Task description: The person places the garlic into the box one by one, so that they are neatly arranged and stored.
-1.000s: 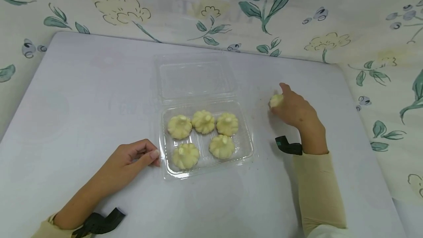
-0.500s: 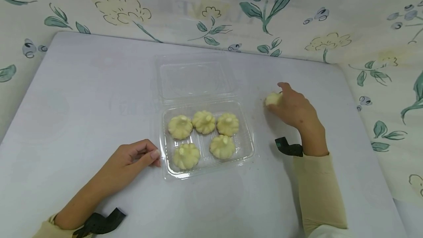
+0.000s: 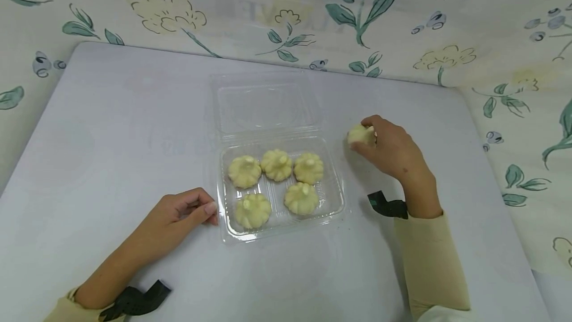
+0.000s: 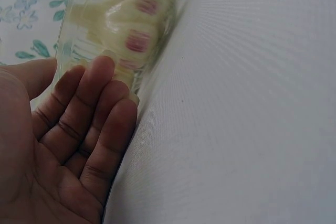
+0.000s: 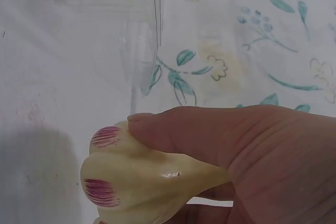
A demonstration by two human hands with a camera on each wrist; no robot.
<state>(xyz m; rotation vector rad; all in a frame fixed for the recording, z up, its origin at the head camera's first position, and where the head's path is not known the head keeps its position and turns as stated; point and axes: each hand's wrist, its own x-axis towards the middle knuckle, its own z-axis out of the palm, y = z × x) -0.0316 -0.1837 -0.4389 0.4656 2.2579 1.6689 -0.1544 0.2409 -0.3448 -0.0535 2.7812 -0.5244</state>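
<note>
My right hand [image 3: 393, 150] pinches a pale garlic bulb [image 3: 361, 135] between thumb and fingers, to the right of the container. In the right wrist view, that garlic bulb [image 5: 136, 177] shows purple streaks, and its tapered neck points toward the palm. Several garlic bulbs [image 3: 308, 168] lie in a clear plastic clamshell container [image 3: 277, 230], three in the back row and two in front. My left hand [image 3: 183, 220] lies at the container's left edge. In the left wrist view, its relaxed fingers [image 4: 118, 124] are at the container wall, with the thumb apart from them.
The clamshell's clear lid [image 3: 263, 106] lies folded back behind its base. Between the two front garlic bulbs is a gap in the container. A white tabletop [image 3: 111, 138] extends around it, with a flower-patterned cloth [image 3: 241, 14] beyond the back edge.
The right hand has moved left toward the container with the garlic bulb, its fingers now closer round it. The left hand and the container have stayed in place.
</note>
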